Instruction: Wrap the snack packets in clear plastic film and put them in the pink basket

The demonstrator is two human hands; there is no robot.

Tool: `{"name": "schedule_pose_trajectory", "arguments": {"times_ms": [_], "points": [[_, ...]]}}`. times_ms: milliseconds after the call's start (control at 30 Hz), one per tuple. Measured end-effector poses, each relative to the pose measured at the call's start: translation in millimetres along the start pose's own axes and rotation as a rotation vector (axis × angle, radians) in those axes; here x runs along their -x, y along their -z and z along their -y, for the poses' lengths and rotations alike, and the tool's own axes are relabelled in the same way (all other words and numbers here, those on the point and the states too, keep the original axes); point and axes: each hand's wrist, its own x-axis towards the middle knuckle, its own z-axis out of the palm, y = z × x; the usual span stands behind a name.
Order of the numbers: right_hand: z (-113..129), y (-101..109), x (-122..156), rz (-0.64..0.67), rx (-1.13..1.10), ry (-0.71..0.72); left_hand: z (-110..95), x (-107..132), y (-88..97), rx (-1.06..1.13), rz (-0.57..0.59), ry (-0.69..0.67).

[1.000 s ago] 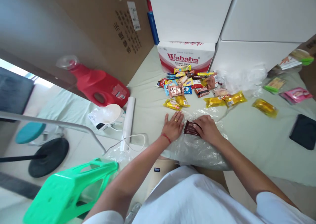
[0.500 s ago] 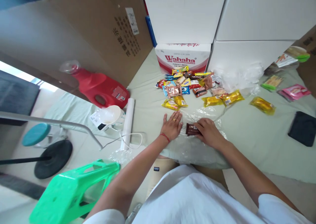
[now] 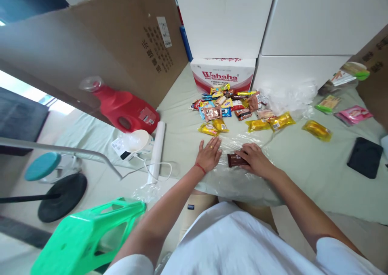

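My left hand (image 3: 209,154) lies flat with its fingers stretched out, resting on the left part of a clear plastic sheet (image 3: 221,176) spread over the cloth. Under the fingers of my right hand (image 3: 254,158) is a dark brown wrapped snack bar (image 3: 235,160), its left end showing between the two hands. The right fingers curl over its other end and hide it. Just beyond my left fingertips sit yellow snack packets (image 3: 208,129). Behind them a pile of small wrapped snacks (image 3: 214,112) reaches toward a Wahaba-style printed water carton (image 3: 222,76).
More yellow packets (image 3: 317,130) and a pink packet (image 3: 354,115) lie to the right, near a black flat object (image 3: 364,157). Crumpled clear plastic (image 3: 287,97) rests by white boxes (image 3: 306,20). Left are a red jug (image 3: 127,109), a white roll (image 3: 157,151) and a green stool (image 3: 87,230).
The view has shifted slightly. Both hands stay in nearly the same place, the left flat and the right on the snack bar.
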Motion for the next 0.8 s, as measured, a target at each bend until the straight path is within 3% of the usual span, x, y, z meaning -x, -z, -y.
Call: {"name": "schedule_pose_trajectory", "arguments": {"times_ms": [100,167,267,333,400,467,533,700,800], "points": [[3.4,16.1,22.8,-0.139,-0.092,-0.009,8.6,1.1,0.1,0.108,-0.076,-0.003],[9.0,28.4,47.6,-0.215,-0.169,-0.011,14.4,4.5,0.5,0.179,-0.185,0.004],[19.2,34.1,89.6,-0.218,-0.213,-0.025,17.4,17.2,3.5,0.203,-0.376,0.018],[24.0,26.2,112.3,-0.177,-0.162,-0.034,14.0,29.5,7.7,0.185,-0.435,-0.031],[24.6,12.8,125.2,-0.164,-0.089,-0.063,7.4,40.9,12.8,0.187,-0.38,-0.176],[20.9,0.3,127.1,-0.19,-0.064,-0.104,0.4,48.5,17.6,0.238,-0.245,-0.344],[14.5,-5.7,120.7,-0.211,-0.094,-0.122,-4.2,51.7,21.2,0.326,-0.13,-0.408],[3.5,13.3,96.0,-0.173,-0.21,-0.031,-1.9,53.8,26.3,0.355,-0.059,-0.25],[4.2,30.9,86.4,-0.147,-0.254,0.007,-3.1,54.1,29.3,0.379,-0.15,-0.09]]}}
